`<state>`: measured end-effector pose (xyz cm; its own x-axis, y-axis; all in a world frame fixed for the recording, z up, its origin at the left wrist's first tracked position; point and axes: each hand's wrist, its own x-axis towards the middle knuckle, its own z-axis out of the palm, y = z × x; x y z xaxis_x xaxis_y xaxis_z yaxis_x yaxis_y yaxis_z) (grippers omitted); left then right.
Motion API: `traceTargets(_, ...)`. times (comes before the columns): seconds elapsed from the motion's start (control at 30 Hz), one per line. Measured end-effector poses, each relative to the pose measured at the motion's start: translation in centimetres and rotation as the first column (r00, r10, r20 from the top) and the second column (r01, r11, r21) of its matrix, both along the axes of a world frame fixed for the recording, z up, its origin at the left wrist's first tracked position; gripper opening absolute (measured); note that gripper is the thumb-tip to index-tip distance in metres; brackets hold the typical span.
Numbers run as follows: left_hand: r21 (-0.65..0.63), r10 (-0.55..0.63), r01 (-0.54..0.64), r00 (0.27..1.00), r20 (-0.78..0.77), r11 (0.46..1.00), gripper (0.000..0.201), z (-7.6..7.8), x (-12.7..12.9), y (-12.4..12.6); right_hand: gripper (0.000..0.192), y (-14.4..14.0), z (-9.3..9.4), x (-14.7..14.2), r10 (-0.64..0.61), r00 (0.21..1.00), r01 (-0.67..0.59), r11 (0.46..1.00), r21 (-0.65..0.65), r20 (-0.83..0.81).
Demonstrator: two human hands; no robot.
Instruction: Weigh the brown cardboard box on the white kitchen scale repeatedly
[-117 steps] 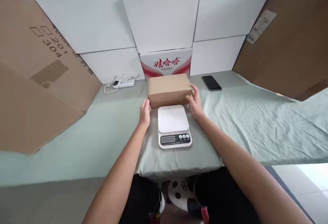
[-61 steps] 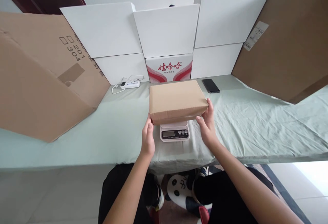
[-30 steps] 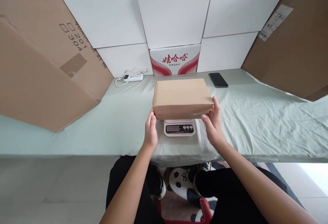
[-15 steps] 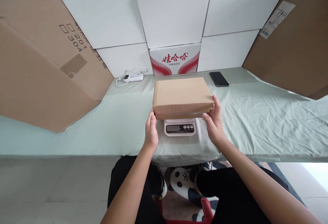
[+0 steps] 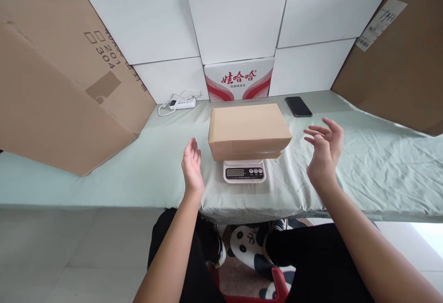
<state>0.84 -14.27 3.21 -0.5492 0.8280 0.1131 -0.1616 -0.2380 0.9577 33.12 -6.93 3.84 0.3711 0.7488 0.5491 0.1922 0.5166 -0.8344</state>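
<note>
A large flattened brown cardboard sheet (image 5: 58,90) leans at the far left, its lower edge on the table (image 5: 138,178) covered in pale green cloth. The left hand (image 5: 192,169) hovers open, grip wide and empty, just left of the closed brown cardboard box (image 5: 249,130), not touching it. The box lies flat on the small white digital scale (image 5: 244,172), overhanging it on both sides, near the table's front edge. The right hand (image 5: 323,150) is likewise spread and empty, apart from the box's right end. Bare cloth stretches beyond each hand; a black phone (image 5: 298,106) lies behind.
</note>
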Motion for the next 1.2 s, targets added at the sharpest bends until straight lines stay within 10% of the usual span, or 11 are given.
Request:
traceTargets(0.3,0.022,0.006,-0.008,0.994,0.106,1.000,0.068,0.0,0.3,0.5,0.008,0.1,0.6,-0.4,-0.017,0.989,-0.006,0.987,-0.159,-0.145)
traceTargets(1.2,-0.012,-0.082,0.084,0.992,0.099,0.996,0.071,-0.3,0.7,0.6,0.011,0.0,0.6,-1.7,0.104,0.983,-0.146,0.940,-0.309,-0.149)
